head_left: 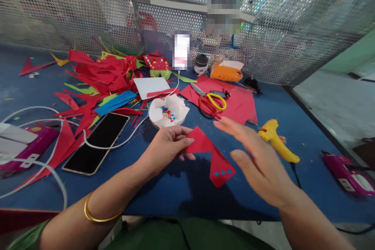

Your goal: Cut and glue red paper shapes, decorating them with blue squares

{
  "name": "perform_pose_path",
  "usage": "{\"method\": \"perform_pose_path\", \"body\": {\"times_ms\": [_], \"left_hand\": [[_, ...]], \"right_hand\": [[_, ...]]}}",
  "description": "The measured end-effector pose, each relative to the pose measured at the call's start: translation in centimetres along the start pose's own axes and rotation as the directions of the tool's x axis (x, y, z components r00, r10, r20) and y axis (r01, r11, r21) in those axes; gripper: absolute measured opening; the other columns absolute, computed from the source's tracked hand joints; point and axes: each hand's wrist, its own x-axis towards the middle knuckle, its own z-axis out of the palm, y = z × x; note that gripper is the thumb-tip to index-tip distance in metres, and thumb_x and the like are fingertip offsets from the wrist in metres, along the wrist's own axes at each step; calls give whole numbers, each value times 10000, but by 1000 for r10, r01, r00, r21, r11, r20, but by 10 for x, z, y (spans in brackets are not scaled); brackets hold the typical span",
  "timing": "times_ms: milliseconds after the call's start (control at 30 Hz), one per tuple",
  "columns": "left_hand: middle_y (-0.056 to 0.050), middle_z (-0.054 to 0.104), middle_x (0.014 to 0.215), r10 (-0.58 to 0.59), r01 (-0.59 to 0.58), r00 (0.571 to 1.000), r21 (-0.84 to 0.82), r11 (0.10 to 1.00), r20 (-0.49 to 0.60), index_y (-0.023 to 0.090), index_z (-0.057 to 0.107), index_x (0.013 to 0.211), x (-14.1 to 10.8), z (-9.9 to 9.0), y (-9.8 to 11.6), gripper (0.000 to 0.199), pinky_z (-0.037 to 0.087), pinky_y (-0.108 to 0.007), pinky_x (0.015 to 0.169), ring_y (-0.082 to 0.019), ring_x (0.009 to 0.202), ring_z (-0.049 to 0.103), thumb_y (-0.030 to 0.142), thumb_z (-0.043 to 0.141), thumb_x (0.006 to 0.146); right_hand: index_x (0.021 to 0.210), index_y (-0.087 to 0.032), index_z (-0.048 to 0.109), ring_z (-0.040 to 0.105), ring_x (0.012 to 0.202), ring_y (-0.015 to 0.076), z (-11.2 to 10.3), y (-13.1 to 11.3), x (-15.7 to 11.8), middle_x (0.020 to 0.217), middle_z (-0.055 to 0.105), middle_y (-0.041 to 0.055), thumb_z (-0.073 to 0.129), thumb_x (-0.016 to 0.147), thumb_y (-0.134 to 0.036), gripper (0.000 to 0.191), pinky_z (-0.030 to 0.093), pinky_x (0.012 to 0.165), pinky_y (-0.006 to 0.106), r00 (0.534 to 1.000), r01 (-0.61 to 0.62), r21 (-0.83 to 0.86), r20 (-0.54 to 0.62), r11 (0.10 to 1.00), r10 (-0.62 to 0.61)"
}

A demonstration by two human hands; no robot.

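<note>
Red paper (pixel 216 159) tight in left hand (pixel 166 145), one fingertip probably behind it; right hand (pixel 260 160) loose, apart.

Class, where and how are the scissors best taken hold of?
Probably by the handle loops, coming from the near right side with the empty right hand: the loops lie toward it, while the blades point away leftward.

Two hands (pixel 172 144) (pixel 258 160), one red paper piece (pixel 200 142) and three blue squares (pixel 223 172) share one table (pixel 310 181) with two phones (pixel 96 144) (pixel 181 50), one glue gun (pixel 279 144) and two magenta packs (pixel 43 140) (pixel 341 170).
</note>
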Motion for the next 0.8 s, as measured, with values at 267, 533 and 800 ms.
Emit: {"method": "perform_pose_path", "body": {"times_ms": [267, 533, 800], "left_hand": [[0, 700, 652, 46, -46, 999, 58, 997, 3, 148, 690, 1089, -16, 0, 11, 265, 462, -174, 483, -129, 576, 698, 249, 645, 848], [38, 681, 608, 39, -38, 966, 11, 999, -254, 137, 445, 1429, -40, -35, 24, 667, 475, -186, 472, -134, 521, 671, 251, 691, 820], [14, 703, 668, -85, 88, 978, 9, 996, -193, 145, 502, 1338, -40, -52, 4, 542, 458, -171, 477, -121, 551, 667, 309, 663, 847]], "right_hand": [[1334, -207, 569, 598, 1219, 312, -5, 8, 21, 1272, 676, 137, 336, 974, -591, 576, 463, 1008, 535, 976, -214, 39, -37, 976, 216], [1007, -240, 736, 729, 877, 235, -16, -5, 84, 964, 783, 34, 564, 890, -330, 227, 548, 780, 356, 1000, -23, -137, 0, 990, 24], [945, -195, 755, 675, 882, 213, 52, -5, 162, 924, 763, 57, 538, 913, -167, 222, 393, 702, 303, 862, 382, -299, 456, 874, -221]]}}
